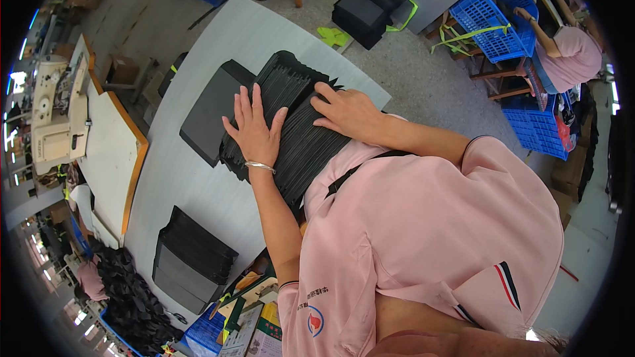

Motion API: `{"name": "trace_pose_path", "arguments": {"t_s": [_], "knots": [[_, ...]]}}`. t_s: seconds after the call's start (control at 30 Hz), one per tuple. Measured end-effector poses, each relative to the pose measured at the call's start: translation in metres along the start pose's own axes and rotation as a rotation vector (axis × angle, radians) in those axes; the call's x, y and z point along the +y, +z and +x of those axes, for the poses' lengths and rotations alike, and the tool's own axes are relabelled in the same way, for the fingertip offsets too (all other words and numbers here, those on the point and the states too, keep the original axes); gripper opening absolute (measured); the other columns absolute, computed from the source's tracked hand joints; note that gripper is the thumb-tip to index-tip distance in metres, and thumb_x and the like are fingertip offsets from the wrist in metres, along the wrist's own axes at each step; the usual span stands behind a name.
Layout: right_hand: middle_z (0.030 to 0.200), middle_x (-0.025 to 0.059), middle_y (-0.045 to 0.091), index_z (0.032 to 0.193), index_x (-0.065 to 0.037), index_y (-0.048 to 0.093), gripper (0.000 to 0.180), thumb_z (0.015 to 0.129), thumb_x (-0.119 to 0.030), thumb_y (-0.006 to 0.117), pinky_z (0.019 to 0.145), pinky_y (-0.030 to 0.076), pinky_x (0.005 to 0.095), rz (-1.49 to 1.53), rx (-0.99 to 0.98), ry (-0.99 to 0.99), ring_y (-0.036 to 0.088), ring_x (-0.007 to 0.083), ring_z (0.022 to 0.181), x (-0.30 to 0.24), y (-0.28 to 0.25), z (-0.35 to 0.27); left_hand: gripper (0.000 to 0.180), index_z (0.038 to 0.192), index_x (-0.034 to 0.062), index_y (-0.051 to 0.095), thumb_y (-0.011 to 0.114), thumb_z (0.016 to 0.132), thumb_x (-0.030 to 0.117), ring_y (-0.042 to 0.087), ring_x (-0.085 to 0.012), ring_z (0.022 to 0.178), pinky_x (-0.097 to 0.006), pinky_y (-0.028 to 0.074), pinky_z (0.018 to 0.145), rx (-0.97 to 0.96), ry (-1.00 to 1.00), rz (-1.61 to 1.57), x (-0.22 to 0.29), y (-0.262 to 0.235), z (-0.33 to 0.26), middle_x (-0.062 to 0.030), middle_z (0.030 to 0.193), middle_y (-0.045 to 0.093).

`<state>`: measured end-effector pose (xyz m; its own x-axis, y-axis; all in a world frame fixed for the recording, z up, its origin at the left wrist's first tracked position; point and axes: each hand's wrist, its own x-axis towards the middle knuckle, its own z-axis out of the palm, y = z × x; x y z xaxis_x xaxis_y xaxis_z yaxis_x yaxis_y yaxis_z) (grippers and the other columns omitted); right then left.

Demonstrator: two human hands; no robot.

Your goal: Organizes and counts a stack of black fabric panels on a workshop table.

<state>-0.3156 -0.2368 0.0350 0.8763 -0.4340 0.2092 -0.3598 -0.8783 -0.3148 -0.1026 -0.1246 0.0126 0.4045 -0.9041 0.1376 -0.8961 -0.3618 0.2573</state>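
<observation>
Pale tabletop [205, 192] bears black pieces [305, 152] under hands [256, 133] [354, 116] (apart: left splayed, right curled, grip unclear).

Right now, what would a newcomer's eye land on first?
First, the black stack mid-picture, with the left hand spread on it and the right hand curled over its right side. Then the pink shirt across the lower right, and a blue crate at upper right.
</observation>
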Motion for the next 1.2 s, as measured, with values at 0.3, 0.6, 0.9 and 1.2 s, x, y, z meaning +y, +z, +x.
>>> {"name": "trace_pose_path", "arguments": {"t_s": [0.3, 0.6, 0.9, 1.2], "knots": [[0.15, 0.0115, 0.048, 0.106, -0.011, 0.055, 0.037, 0.087, -0.035, 0.074, 0.067, 0.056, 0.0383, -0.013, -0.045, -0.025, 0.066, 0.0234, 0.072, 0.002, 0.001, 0.003, 0.078, 0.158, 0.0215, 0.035, 0.059, 0.094, 0.059, 0.028, -0.0276, 0.152, -0.066, 0.012, 0.119, -0.004, -0.007, -0.002, 0.001, -0.001, 0.0, -0.0074, 0.164, 0.033], [0.114, 0.0072, 0.057, 0.125, -0.009, 0.054, 0.052, 0.087, -0.039, 0.072, 0.062, 0.054, 0.0335, -0.048, 0.008, -0.047, 0.065, 0.0205, 0.069, -0.001, 0.003, 0.002, 0.066, 0.158, 0.0241, 0.036, 0.052, 0.101, 0.053, 0.028, -0.0254, 0.152, -0.063, 0.012, 0.12, 0.002, -0.019, -0.008, -0.002, 0.002, 0.0, -0.0053, 0.164, 0.034], [0.109, 0.0075, 0.055, 0.146, -0.008, 0.047, 0.072, 0.089, -0.045, 0.069, 0.055, 0.052, 0.0334, -0.059, -0.045, 0.015, 0.063, 0.0217, 0.061, -0.003, 0.006, 0.014, 0.067, 0.158, 0.021, 0.037, 0.053, 0.1, 0.051, 0.027, -0.0265, 0.153, -0.063, 0.009, 0.12, -0.017, -0.023, -0.021, 0.001, 0.0, 0.0, -0.0066, 0.165, 0.033], [0.112, 0.0084, 0.055, 0.126, -0.007, 0.056, 0.055, 0.086, -0.04, 0.073, 0.059, 0.054, 0.0352, -0.033, -0.026, -0.008, 0.065, 0.0225, 0.066, -0.002, 0.008, 0.011, 0.062, 0.158, 0.0242, 0.037, 0.051, 0.102, 0.049, 0.028, -0.0245, 0.153, -0.062, 0.011, 0.12, 0.008, -0.025, -0.015, -0.002, 0.003, 0.0, -0.0047, 0.164, 0.034]]}}
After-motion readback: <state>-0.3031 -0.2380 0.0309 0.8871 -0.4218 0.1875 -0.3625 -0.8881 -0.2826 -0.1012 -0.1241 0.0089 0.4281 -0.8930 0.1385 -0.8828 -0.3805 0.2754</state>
